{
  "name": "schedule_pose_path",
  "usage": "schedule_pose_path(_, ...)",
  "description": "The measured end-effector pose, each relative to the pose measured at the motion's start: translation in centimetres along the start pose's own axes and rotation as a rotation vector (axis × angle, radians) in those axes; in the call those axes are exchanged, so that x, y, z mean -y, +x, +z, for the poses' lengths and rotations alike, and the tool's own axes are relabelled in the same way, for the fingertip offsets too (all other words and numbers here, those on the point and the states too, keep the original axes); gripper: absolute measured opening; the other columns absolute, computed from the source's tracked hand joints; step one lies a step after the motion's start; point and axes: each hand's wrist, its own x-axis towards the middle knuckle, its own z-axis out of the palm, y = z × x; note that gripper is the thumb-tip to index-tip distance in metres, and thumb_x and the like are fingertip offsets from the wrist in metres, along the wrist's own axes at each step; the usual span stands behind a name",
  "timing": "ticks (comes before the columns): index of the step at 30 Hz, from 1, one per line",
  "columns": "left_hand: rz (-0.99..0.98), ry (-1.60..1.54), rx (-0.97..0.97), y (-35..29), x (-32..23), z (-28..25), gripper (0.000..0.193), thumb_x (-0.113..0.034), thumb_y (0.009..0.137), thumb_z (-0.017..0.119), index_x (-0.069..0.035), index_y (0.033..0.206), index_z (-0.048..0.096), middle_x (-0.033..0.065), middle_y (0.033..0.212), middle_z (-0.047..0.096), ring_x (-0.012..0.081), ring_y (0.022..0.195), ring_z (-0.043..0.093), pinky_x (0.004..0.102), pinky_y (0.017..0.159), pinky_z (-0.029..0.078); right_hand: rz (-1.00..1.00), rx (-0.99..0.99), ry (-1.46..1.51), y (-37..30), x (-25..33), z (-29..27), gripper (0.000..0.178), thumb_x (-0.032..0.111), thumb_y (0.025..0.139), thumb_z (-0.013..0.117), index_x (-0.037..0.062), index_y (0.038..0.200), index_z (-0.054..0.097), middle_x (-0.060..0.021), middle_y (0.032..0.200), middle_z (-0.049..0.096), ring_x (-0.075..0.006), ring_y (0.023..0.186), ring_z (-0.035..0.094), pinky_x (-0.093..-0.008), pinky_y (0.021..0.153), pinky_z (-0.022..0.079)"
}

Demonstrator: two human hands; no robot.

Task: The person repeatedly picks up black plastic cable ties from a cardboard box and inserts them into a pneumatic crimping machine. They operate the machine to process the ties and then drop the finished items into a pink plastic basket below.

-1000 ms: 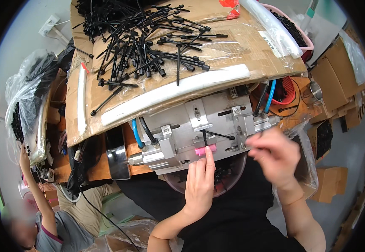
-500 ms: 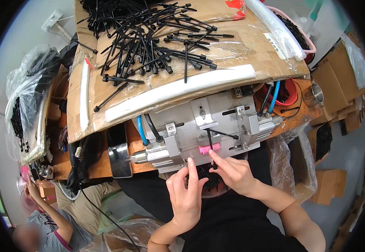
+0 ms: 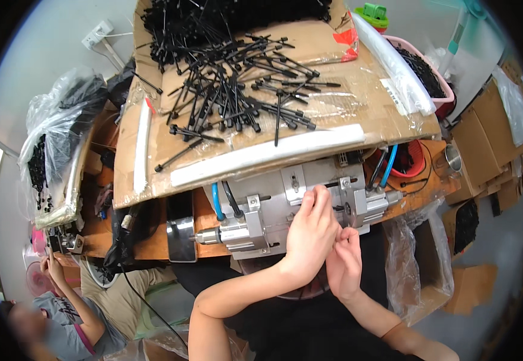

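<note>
My left hand [image 3: 310,237] reaches over the middle of a metal fixture [image 3: 289,180], its fingers bent and drawn together. Just right of it and nearer my body is my right hand [image 3: 345,265], fingers curled in and touching or almost touching the left. Whatever either hand pinches is hidden behind the fingers. The fixture has a silver cylinder block [image 3: 241,233] on the left and another silver block [image 3: 366,206] on the right. The left hand covers the spot between the blocks.
A cardboard sheet [image 3: 213,162] behind the fixture carries a heap of black rod-like parts [image 3: 231,90]. Blue hoses [image 3: 217,201] rise from the fixture. A phone [image 3: 181,234] lies left, a red basket [image 3: 416,159] right. Another person [image 3: 75,319] works at far left.
My left hand has moved up and right onto the fixture, covering the pink piece and black rod seen earlier. The right hand has shifted slightly right, its forefinger now curled. The view has shifted somewhat.
</note>
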Motion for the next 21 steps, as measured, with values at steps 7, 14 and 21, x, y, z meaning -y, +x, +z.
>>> schedule_pose_path(7,-0.144,-0.355,0.038,0.8,1.0,0.6,0.045,-0.017,0.059,0.079,-0.002,0.097,0.062,0.0095,0.097,0.061,0.0278,0.115,0.049,0.0476,0.102,0.030,-0.131,0.062,0.053,0.9,-1.7,0.3,0.016,0.014,0.093,0.046,0.0139,0.108,0.040,-0.0225,0.160,0.016,-0.0312,0.149,0.015,-0.0433,0.114,0.017)
schedule_pose_path(14,-0.296,-0.562,-0.277,-0.6,0.2,-1.2,0.044,-0.009,0.064,0.071,-0.005,0.107,0.062,0.0064,0.099,0.061,0.0275,0.113,0.052,0.0533,0.103,0.025,-0.094,0.163,-0.222,0.4,-0.1,-1.9,0.015,0.015,0.100,0.042,0.0056,0.111,0.047,-0.0241,0.154,0.030,-0.0306,0.141,0.033,-0.0409,0.110,0.029)
schedule_pose_path(21,-0.309,-0.799,-0.197,-7.2,1.7,-2.7,0.033,0.000,0.076,0.068,-0.008,0.107,0.068,0.0061,0.101,0.061,0.0273,0.101,0.053,0.0430,0.089,0.039,-0.497,0.157,-1.036,1.4,7.3,-3.0,0.006,-0.004,0.092,0.058,-0.0013,0.096,0.061,-0.0109,0.085,0.070,-0.0157,0.069,0.063,-0.0273,0.061,0.051)
